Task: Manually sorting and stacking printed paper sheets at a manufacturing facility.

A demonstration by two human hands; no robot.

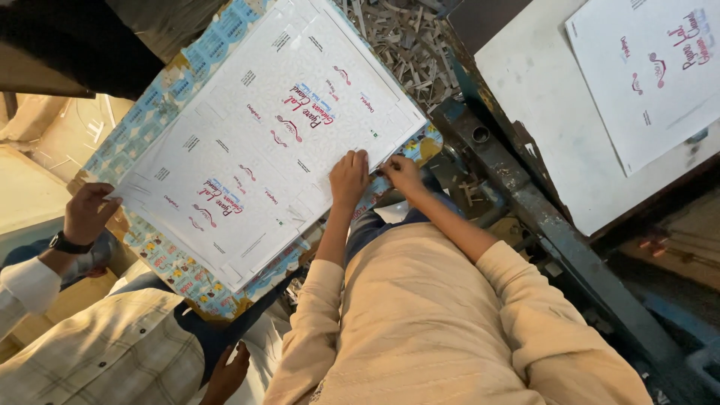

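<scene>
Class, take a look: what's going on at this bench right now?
A person in a cream top leans over a stack of white printed card sheets lying on colourful patterned sheets. Their left hand rests flat on the stack's near edge, and their right hand pinches at its corner. A co-worker's hand, wearing a wristwatch, holds the stack's far corner.

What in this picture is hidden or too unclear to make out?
All in the head view:
- Right hand: its fingertips curl at the edge of the white sheet; whether they pinch it is unclear.
- Patterned sheets: mostly covered by the white sheet.
- Second sheet: cut off by the top and right edges.
- Scraps: too small and jumbled to tell apart.
</scene>
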